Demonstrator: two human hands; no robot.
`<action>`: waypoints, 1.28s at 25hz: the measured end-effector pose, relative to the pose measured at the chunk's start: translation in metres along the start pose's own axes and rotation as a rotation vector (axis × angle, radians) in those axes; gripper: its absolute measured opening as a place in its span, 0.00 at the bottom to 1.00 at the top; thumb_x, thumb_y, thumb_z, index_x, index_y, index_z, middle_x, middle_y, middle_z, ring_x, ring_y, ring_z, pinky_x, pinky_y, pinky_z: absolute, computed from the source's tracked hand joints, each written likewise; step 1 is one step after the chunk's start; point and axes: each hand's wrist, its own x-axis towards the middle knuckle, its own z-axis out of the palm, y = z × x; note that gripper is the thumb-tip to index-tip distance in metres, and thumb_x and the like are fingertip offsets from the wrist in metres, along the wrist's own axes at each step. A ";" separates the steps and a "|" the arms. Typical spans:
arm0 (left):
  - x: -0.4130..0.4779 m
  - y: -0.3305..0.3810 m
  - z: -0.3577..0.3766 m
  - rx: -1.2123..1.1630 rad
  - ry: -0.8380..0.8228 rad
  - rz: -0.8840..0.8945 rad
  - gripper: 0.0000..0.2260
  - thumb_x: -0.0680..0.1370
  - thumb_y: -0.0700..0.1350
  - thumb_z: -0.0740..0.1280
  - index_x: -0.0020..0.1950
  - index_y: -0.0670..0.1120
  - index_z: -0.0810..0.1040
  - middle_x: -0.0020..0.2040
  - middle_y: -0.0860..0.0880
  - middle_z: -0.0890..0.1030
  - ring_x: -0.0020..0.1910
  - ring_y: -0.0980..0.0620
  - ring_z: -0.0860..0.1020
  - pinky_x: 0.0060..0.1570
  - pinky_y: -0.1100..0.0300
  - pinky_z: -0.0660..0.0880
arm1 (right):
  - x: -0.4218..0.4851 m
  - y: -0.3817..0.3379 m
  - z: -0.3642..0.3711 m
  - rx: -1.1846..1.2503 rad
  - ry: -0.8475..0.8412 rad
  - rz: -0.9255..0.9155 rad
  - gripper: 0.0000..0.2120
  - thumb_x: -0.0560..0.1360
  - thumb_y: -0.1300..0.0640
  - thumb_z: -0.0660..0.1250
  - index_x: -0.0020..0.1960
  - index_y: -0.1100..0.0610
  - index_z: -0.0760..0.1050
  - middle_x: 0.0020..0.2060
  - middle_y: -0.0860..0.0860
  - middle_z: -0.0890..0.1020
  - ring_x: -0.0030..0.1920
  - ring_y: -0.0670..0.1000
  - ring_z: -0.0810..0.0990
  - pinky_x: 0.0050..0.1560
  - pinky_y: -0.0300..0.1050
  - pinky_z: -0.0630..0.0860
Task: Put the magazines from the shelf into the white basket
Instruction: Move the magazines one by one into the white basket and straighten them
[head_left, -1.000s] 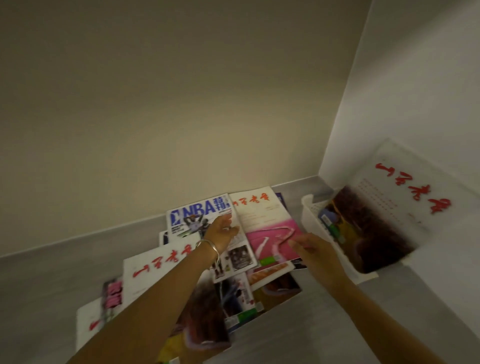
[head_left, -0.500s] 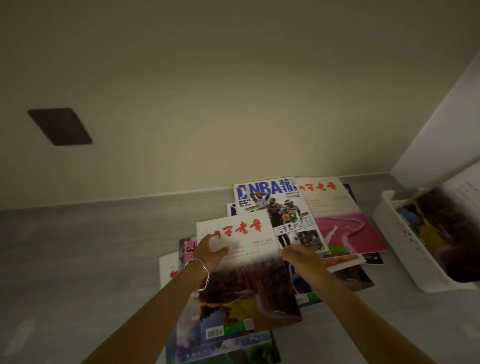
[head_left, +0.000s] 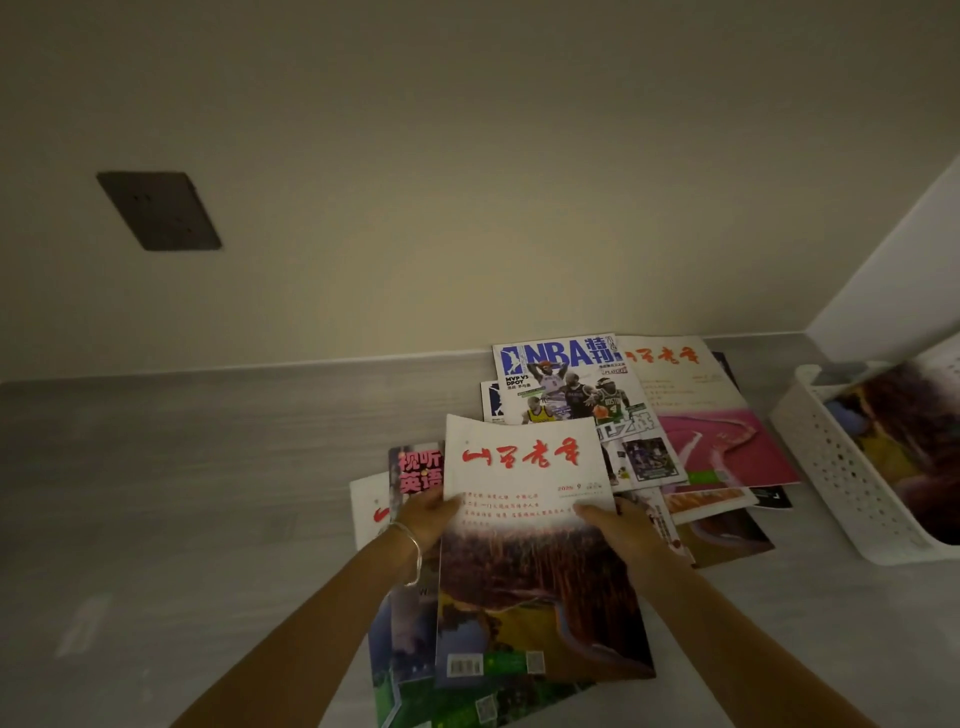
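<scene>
Both hands hold one magazine (head_left: 530, 566) with a white top, red brush lettering and a dark red landscape, raised a little over the pile. My left hand (head_left: 423, 519), with a silver bangle on the wrist, grips its left edge. My right hand (head_left: 615, 527) grips its right edge. Under and behind it several magazines lie fanned on the grey shelf (head_left: 182, 493): an NBA issue (head_left: 563, 384), a pink-covered one (head_left: 711, 431) and a pink-titled one (head_left: 418, 467). The white perforated basket (head_left: 841, 473) stands at the right, with one magazine (head_left: 904, 441) leaning inside.
A cream back wall rises behind the shelf, with a dark rectangular socket plate (head_left: 158, 210) on it at upper left. A white side wall (head_left: 893, 270) closes the right end behind the basket. The shelf surface left of the pile is bare grey.
The view swung left, so the basket slid to the right edge. Both hands moved from the NBA and pink magazines onto the red-lettered one and lifted it off the pile.
</scene>
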 end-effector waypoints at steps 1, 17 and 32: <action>-0.003 -0.001 0.005 0.015 -0.012 0.023 0.15 0.77 0.41 0.62 0.62 0.39 0.73 0.61 0.38 0.77 0.58 0.40 0.76 0.61 0.45 0.73 | -0.002 0.003 -0.001 0.021 -0.020 -0.003 0.18 0.73 0.60 0.68 0.63 0.61 0.73 0.61 0.58 0.77 0.58 0.58 0.74 0.62 0.51 0.69; -0.028 0.173 0.142 -0.108 -0.097 0.483 0.07 0.75 0.42 0.66 0.53 0.44 0.75 0.51 0.41 0.81 0.47 0.45 0.80 0.52 0.52 0.77 | -0.065 -0.104 -0.171 0.205 0.076 -0.597 0.10 0.74 0.56 0.65 0.56 0.53 0.76 0.53 0.51 0.82 0.48 0.49 0.84 0.39 0.41 0.81; -0.025 0.264 0.400 -0.003 -0.365 0.637 0.10 0.74 0.45 0.67 0.55 0.46 0.77 0.48 0.48 0.81 0.42 0.55 0.80 0.40 0.66 0.77 | -0.072 -0.101 -0.398 -0.053 0.551 -0.757 0.15 0.76 0.61 0.63 0.62 0.57 0.74 0.56 0.49 0.79 0.48 0.48 0.82 0.40 0.34 0.80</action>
